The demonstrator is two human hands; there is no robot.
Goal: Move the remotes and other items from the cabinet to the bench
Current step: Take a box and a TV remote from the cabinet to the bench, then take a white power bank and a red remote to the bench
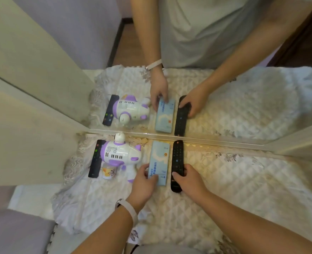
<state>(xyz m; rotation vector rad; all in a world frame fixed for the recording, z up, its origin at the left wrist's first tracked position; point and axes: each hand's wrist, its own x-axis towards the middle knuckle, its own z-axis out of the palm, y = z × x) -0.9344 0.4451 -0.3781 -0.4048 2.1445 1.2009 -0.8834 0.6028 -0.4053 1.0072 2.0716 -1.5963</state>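
On the quilted white cloth [234, 180] covering the cabinet top lie a light blue box [159, 158] and, right of it, a black remote [177, 160]. My left hand [144, 182] grips the near end of the blue box, thumb on its left edge. My right hand [188, 178] closes on the near half of the black remote. At the far left lies a second black remote [96, 158] with coloured buttons. Between it and the box sits a white and purple toy [119, 153], with a small printed cup [109, 172] in front of it.
A mirror [243, 99] stands right behind the items and repeats them, my hands and my torso. A cream side panel [32, 143] closes off the left. A grey cushion [14, 233] lies at the lower left. A white band circles my left wrist.
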